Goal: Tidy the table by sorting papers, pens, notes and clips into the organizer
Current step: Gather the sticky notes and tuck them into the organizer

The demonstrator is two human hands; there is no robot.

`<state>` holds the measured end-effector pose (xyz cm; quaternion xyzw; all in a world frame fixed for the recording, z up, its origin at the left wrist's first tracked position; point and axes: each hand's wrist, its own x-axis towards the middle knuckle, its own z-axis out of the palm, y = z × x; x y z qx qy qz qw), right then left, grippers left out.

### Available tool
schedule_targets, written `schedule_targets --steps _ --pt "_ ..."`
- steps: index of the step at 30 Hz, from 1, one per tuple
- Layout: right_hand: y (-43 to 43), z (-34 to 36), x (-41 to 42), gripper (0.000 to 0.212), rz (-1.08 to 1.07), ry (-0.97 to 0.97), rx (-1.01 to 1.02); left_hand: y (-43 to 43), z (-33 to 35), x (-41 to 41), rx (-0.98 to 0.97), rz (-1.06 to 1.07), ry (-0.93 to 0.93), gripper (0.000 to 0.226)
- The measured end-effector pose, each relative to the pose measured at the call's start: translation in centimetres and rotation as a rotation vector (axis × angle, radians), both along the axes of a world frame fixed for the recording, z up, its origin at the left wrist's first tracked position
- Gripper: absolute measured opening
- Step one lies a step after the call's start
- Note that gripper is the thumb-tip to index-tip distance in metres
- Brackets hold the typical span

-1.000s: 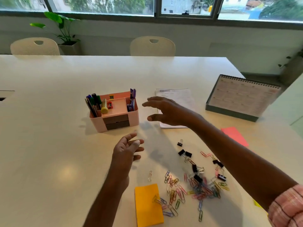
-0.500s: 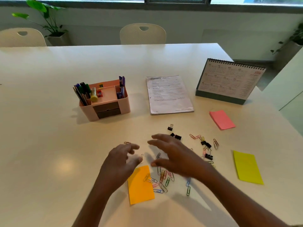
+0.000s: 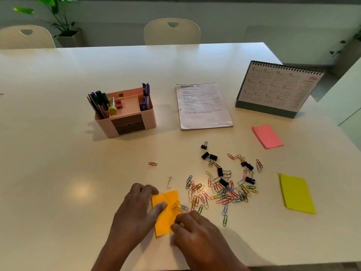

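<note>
Now both hands rest on the orange pad [image 3: 166,212] at the table's [image 3: 58,173] near edge: the left hand [image 3: 134,214] presses its left side with thumb and fingertips, the right hand [image 3: 195,231] pinches its lower right edge. Half a second ago they hovered above it. The right fingertips are hard to make out.

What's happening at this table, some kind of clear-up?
A person is tidying a desk. Both hands are on the orange note pad at the near edge: the left hand grips its left side, the right hand works at its lower right corner. A paper clip lies on the pad. The clip pile, the pink pad, the yellow pad and the papers are unsorted. Pens already stand in the pink organizer.
</note>
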<state>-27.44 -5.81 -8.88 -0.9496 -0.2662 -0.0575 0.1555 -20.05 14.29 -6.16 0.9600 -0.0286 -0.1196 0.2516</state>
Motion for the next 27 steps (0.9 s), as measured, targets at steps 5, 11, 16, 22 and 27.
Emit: schedule_targets --steps 5,11,16,22,27 --pt "-0.2 -0.6 -0.3 0.015 -0.073 -0.064 0.056 -1.1 1.1 -0.3 -0.453 0.234 0.172 0.023" --pt "-1.6 0.3 -1.6 0.026 -0.113 0.0 0.21 -3.4 2.9 -2.1 -0.576 0.33 -0.128 0.025" --pt "-3.3 1.4 -2.7 0.025 -0.206 0.023 0.301 -4.0 4.0 -1.5 -0.537 0.351 -0.267 0.025" --pt "-7.5 1.5 -1.8 0.033 -0.454 0.066 0.336 -4.2 2.2 -0.4 -0.723 0.347 -0.026 0.017" --pt "-15.0 2.6 0.0 0.033 -0.892 -0.007 0.317 -4.4 1.6 -0.2 -0.901 0.355 0.186 0.017"
